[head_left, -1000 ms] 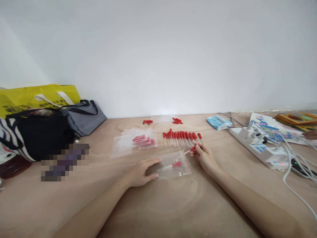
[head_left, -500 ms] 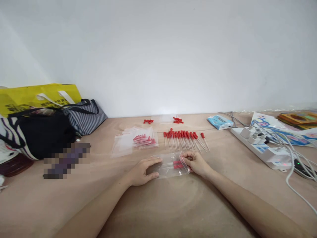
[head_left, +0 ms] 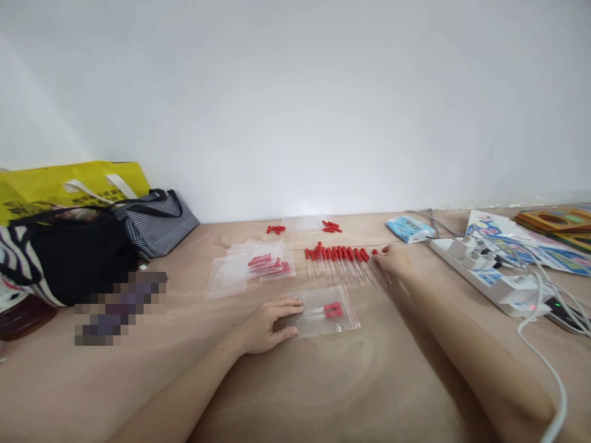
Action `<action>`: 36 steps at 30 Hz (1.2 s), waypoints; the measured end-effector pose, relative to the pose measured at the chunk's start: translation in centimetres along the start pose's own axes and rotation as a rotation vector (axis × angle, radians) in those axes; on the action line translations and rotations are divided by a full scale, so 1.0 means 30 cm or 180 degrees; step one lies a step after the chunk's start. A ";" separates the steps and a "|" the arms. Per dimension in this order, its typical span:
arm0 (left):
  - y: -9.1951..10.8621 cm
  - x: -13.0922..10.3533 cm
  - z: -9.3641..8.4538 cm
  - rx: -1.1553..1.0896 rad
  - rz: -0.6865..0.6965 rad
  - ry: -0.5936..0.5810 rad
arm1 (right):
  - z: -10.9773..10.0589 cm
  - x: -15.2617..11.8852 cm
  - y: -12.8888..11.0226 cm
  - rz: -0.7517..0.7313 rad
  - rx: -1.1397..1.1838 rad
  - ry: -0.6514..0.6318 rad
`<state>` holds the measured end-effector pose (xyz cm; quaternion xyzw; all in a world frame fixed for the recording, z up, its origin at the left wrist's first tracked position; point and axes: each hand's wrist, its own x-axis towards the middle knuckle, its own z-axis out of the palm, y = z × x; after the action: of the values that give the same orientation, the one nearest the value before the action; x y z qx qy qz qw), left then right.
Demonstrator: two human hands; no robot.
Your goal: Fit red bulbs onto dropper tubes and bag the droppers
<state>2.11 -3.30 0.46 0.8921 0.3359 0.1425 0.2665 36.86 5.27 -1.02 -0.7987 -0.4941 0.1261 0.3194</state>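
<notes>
A clear zip bag (head_left: 318, 329) lies flat in front of me, with a few red-bulbed glass droppers (head_left: 332, 309) inside it. My left hand (head_left: 272, 323) rests on its left end, fingers and thumb spread over the plastic. Beyond the bag, several glass droppers with red rubber bulbs (head_left: 339, 253) lie side by side in a row. At the right end of that row, my right hand (head_left: 391, 261) has its fingertips closed on a single dropper (head_left: 375, 251), partly covering it.
Left of the row lies a stack of zip bags (head_left: 228, 271), some with droppers inside. Loose red bulbs (head_left: 331, 227) lie near the wall. A tissue pack (head_left: 410, 229) and a power strip (head_left: 484, 267) with cables sit right; a black bag (head_left: 87, 258) and a striped bag (head_left: 159, 224) stand left.
My right hand has let go of the zip bag's right edge and moved up and right to the end dropper. My left hand has stayed on the bag.
</notes>
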 end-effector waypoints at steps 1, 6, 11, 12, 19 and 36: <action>0.000 0.000 0.000 0.0008 -0.0002 -0.0011 | 0.008 0.011 -0.005 0.0005 -0.0005 -0.0035; 0.004 0.000 -0.003 0.0024 0.0018 -0.0006 | -0.001 0.020 -0.040 -0.0130 0.0234 -0.0125; 0.002 0.002 -0.003 0.0048 0.0056 -0.0015 | -0.035 -0.071 -0.048 -0.0539 0.1144 -0.0350; 0.001 0.002 -0.002 0.0051 0.0050 -0.0017 | -0.028 -0.101 -0.044 -0.0546 0.1722 -0.0484; -0.004 0.000 0.001 0.0026 0.0019 0.0016 | 0.052 -0.251 -0.009 -0.0249 0.3514 -0.0549; 0.019 -0.009 -0.003 0.0092 -0.0203 0.0123 | 0.069 -0.429 -0.106 0.0080 0.3475 -0.1414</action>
<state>2.19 -3.82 0.84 0.8818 0.3713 0.1462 0.2514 27.36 -4.15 -2.04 -0.4788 -0.4033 0.5303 0.5717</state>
